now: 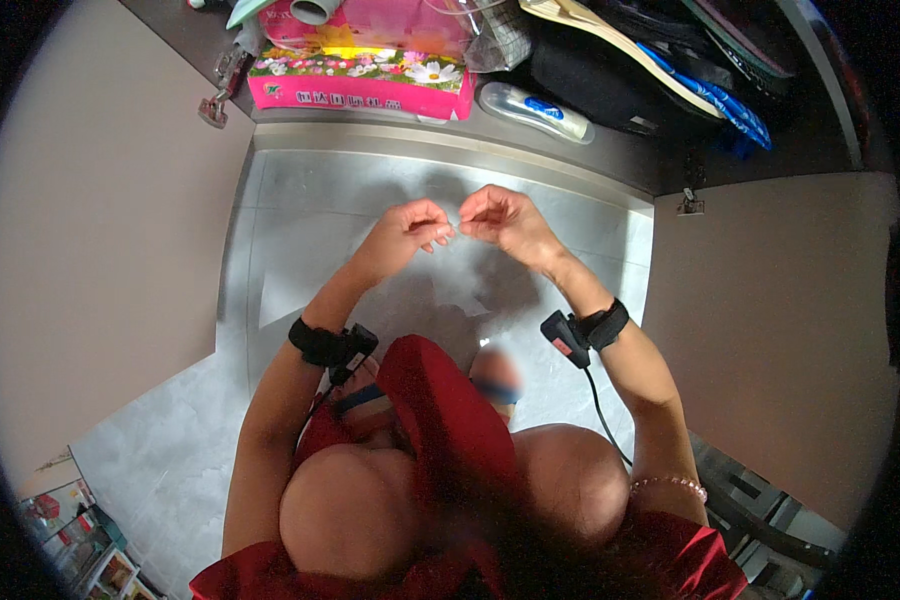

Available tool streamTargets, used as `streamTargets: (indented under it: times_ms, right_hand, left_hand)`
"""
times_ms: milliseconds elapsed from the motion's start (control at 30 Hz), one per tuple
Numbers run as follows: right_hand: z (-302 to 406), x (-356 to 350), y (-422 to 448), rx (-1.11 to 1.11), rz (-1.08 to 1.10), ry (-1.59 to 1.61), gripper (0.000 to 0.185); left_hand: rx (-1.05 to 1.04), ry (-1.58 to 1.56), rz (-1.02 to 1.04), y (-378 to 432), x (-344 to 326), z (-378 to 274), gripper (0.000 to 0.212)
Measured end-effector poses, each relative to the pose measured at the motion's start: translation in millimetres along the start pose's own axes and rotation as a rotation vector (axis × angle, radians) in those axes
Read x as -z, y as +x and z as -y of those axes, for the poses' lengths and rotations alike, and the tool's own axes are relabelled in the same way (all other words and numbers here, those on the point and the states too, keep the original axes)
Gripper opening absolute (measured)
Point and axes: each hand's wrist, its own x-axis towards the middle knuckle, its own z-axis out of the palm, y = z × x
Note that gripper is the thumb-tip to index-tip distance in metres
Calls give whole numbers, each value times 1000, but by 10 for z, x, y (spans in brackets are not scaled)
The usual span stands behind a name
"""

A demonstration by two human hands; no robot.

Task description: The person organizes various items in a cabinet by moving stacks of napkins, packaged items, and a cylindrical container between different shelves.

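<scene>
My left hand [409,234] and my right hand [502,225] are raised close together over the grey tiled floor [450,289], with a small gap between their fingertips. On each hand the thumb and fingers are brought together in a pinch. Whether something small or thin lies between the fingertips cannot be made out. Black straps with small black devices sit on both forearms. Ahead of the hands, on the cabinet's bottom shelf, are a pink floral box [364,86] and a clear plastic case with a blue label [536,112].
Cabinet doors stand swung out on the left [120,225] and on the right [772,315], with metal hinges [214,109]. A black bag [607,82], a pale curved strip [630,49] and a blue patterned item [735,109] fill the shelf's right part. My knees are bent below.
</scene>
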Motion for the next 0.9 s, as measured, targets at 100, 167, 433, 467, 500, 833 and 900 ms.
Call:
streamTargets:
  times_ms: [100, 167, 433, 467, 500, 833, 900]
  right_hand:
    - [-213, 153, 33, 28, -82, -195, 15]
    - [-314, 188, 29, -23, -154, -512, 15]
    - [-557, 280, -199, -259, -36, -805, 16]
    - [-635, 286, -248, -311, -11, -738, 16]
    - [-705, 298, -279, -359, 10, -670, 17]
    - [-976, -144, 18, -111, -62, -584, 26]
    - [-986, -182, 224, -200, -27, -227, 31]
  left_hand:
    - [42, 82, -100, 23, 93, 79, 13]
    - [27, 298, -193, 32, 217, 235, 15]
    - [50, 974, -520, 101, 438, 1027, 25]
    - [90, 991, -497, 92, 410, 1088, 23]
    - [126, 1010, -473, 111, 371, 1044, 22]
    - [-8, 1088, -322, 9, 406, 1118, 10]
    - [-11, 946, -360, -1, 443, 1088, 7]
